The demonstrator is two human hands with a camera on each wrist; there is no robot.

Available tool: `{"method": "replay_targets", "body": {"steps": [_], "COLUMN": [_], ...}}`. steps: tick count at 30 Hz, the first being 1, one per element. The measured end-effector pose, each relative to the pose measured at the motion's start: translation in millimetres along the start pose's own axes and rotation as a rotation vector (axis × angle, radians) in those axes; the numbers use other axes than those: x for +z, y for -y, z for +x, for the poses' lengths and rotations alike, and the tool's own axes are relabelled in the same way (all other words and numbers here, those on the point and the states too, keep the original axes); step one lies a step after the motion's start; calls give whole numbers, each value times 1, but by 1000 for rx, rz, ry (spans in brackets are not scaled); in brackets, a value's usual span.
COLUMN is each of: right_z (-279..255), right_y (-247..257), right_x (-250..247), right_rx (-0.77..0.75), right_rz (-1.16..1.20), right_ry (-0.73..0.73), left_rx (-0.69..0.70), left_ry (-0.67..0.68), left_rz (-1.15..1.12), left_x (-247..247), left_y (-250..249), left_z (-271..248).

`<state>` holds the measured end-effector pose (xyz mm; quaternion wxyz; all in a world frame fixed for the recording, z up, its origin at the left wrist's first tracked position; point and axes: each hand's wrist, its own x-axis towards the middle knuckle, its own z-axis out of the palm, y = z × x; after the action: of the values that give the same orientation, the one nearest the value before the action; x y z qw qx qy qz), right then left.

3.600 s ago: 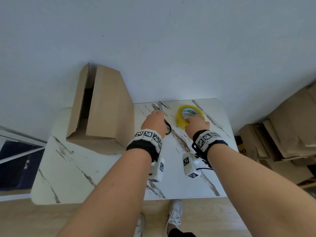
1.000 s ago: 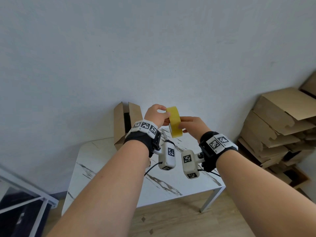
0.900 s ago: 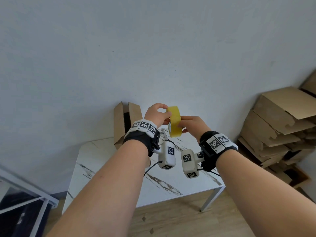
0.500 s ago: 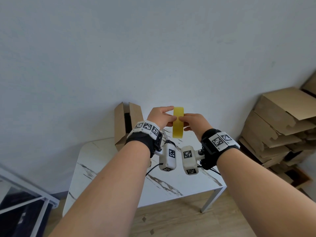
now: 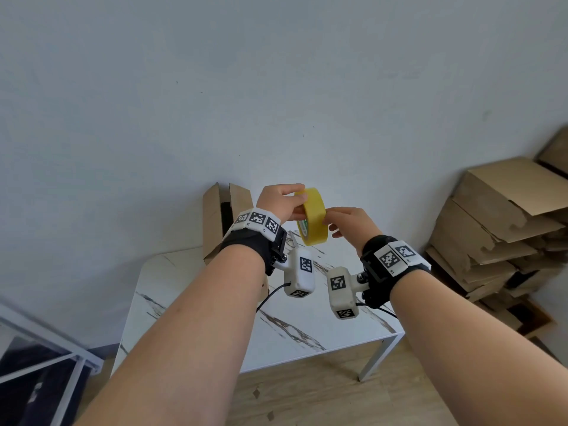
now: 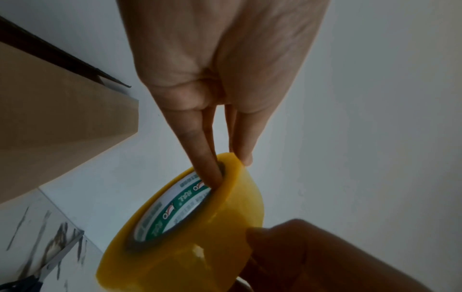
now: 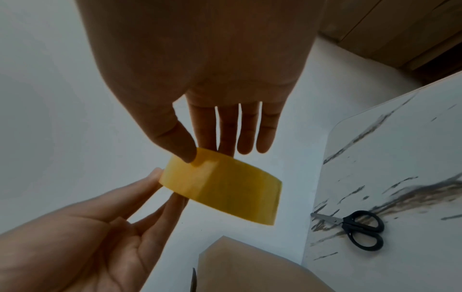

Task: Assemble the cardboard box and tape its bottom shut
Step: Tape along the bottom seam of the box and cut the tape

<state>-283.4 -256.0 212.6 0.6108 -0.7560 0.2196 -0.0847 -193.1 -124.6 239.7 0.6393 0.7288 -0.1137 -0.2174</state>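
A yellow tape roll (image 5: 313, 216) is held up in the air above the table, between both hands. My left hand (image 5: 299, 200) pinches its rim: in the left wrist view fingers (image 6: 207, 164) reach into the printed core while another lies on the outer edge of the tape roll (image 6: 200, 233). My right hand (image 5: 328, 222) holds the other side, its thumb (image 7: 185, 152) pressed on the outer face of the tape roll (image 7: 225, 187), with fingers behind. The cardboard box (image 5: 226, 216) stands on its side at the table's far left, its open end towards the wall.
Black-handled scissors (image 7: 360, 227) lie on the white marble-pattern table (image 5: 209, 296) beyond the hands. Flattened cardboard boxes (image 5: 498, 229) are stacked on the floor at the right. A metal frame (image 5: 46, 358) stands at the lower left.
The tape roll was lifted off the table and held in both hands. In the last half second it has tilted from edge-on, and its side face now shows.
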Motion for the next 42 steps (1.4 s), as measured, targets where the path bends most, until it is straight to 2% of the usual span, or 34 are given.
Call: {"method": "replay_targets", "body": {"steps": [10, 13, 19, 26, 42], "right_z": [12, 12, 5, -3, 4], "right_y": [11, 13, 18, 12, 17], "right_x": [-1, 0, 3, 5, 1], "right_rx": [32, 34, 41, -20, 6], "right_rz": [75, 77, 86, 44, 57], "right_ry": [-41, -26, -30, 4, -34], "left_rx": [105, 112, 92, 18, 68], "left_ry": [125, 132, 46, -26, 99], "left_rz": [252, 249, 213, 48, 256], "left_x": [2, 2, 4, 1, 6], "left_y": [-6, -6, -4, -4, -8], "left_z": [-9, -10, -5, 0, -14]}}
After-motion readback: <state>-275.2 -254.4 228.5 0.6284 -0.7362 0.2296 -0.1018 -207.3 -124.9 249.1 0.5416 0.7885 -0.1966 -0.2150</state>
